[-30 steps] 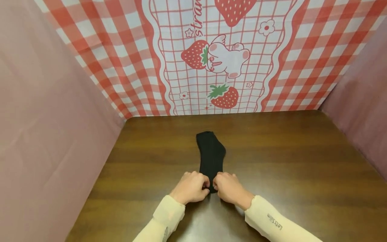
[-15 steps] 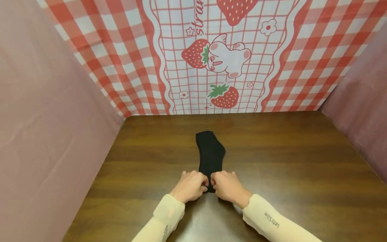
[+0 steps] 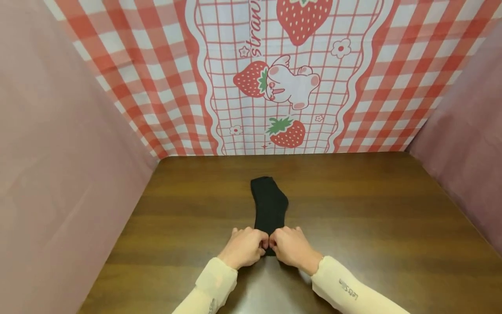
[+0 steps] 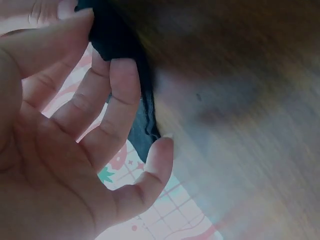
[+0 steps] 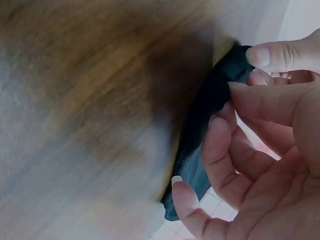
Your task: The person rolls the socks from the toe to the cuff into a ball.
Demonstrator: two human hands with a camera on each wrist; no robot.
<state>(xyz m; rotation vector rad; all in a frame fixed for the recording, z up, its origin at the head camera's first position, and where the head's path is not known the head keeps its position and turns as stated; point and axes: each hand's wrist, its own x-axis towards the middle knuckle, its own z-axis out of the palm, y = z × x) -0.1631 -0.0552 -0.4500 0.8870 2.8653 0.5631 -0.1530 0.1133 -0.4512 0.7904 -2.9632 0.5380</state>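
A black sock lies lengthwise on the brown wooden table, its bent heel side bulging to the right in the head view. My left hand and right hand meet over its near end, knuckles up and almost touching. In the left wrist view, the thumb and fingers pinch the edge of the black fabric. From the right wrist view, the right thumb and index finger likewise pinch the dark fabric, with the other fingers curled along it. The hands cover part of the sock's near end.
The wooden table reaches back to a red-and-white checked cloth printed with strawberries. Pink cloth walls stand along both sides.
The right hand has shifted slightly left, so the gap between the two hands has narrowed. The head view has tilted up a little. The far part of the sock stays in place.
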